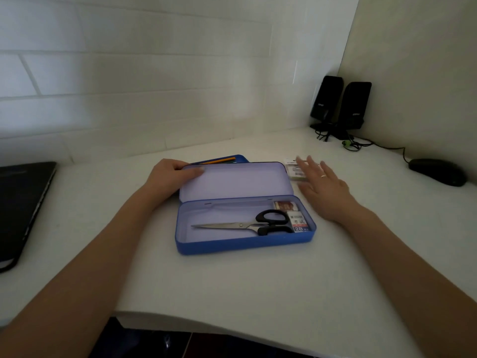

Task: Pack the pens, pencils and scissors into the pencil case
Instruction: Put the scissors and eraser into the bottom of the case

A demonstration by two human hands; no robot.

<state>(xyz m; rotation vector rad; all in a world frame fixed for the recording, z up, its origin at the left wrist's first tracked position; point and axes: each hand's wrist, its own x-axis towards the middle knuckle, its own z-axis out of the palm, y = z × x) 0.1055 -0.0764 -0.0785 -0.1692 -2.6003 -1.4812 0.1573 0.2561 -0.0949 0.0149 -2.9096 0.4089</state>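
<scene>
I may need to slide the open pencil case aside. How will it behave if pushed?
The pencil case looks rigid, so it should slide as one piece on the smooth desk. The scissors lie loose inside and may shift. The raised lid could swing.

I see through one camera on the head. It looks forward and down at the white tabletop (232, 280) from close up, with both arms reaching in from the bottom corners.
</scene>
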